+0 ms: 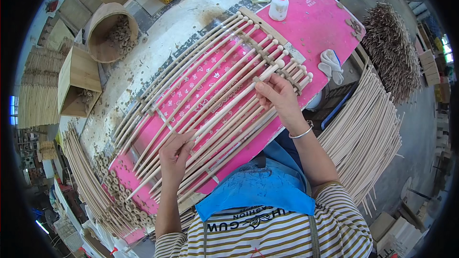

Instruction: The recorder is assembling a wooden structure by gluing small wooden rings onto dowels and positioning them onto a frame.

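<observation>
Right of centre, the right hand pinches a pale wooden rod near its ball end. Lower left of centre, the left hand pinches it too.

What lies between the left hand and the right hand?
Between left hand and right hand, the head view shows wooden sticks over a pink sheet.

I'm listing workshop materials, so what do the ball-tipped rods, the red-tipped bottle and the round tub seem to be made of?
Ball-tipped rods: most likely bare wood, given their pale tan, matt look. 
Red-tipped bottle: probably plastic, judging by its smooth white body and tapered nozzle. 
Round tub: tan and smooth-walled, perhaps wood or fibreboard; the look leaves it open.
</observation>
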Motion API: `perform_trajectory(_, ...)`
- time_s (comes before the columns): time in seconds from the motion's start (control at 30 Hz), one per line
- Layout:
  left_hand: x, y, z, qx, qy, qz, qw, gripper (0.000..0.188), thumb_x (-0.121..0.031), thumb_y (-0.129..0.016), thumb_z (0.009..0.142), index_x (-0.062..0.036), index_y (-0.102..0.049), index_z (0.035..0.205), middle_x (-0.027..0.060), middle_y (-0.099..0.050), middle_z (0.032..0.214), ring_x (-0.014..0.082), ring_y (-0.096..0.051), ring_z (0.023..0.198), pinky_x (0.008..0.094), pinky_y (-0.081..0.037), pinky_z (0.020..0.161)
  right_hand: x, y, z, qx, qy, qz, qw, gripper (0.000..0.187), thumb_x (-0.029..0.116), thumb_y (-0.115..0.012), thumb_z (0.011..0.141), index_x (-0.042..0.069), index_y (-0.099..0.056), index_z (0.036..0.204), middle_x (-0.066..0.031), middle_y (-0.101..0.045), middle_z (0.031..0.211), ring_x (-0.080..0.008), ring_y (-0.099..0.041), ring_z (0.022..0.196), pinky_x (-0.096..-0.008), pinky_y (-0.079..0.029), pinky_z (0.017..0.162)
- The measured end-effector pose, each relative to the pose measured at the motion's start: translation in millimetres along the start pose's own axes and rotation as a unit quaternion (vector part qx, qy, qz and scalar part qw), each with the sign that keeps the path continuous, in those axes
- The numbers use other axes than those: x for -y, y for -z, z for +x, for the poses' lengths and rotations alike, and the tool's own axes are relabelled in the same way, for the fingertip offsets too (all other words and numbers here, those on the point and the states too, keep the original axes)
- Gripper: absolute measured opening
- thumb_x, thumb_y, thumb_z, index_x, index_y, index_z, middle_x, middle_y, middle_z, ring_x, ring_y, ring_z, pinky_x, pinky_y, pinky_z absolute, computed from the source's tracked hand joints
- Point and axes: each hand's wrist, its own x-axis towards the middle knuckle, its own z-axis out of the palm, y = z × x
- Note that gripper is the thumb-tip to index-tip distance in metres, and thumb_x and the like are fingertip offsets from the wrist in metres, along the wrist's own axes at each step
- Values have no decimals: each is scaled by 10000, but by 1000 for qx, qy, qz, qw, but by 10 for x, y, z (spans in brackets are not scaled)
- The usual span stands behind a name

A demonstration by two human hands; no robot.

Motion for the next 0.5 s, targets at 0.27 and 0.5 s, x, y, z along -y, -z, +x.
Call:
perform_trajectory(0.27, 80, -176, 347, -48, -49, 52, 996, 271, 0, -697, 960, -23, -757, 1223, 94, -654, 926, 164, -613, 765, 287, -487, 708, -3, 130, 24, -91, 77, -50, 992, 213, 251, -692, 1051, 44, -653, 1086, 11, -642, 764, -27, -555, 577, -172, -408, 496)
perform_trajectory(0.5, 225, -471, 1024, -124, -111, 173, 971, 207, -85, -702, 982, -75, -763, 1180, 74, -555, 878, 207, -605, 728, 340, -487, 647, 30, 16, -34, -37, 35, -65, 997, 231, 218, -647, 1071, 23, -654, 1195, 12, -636, 789, -25, -562, 630, -176, -406, 536)
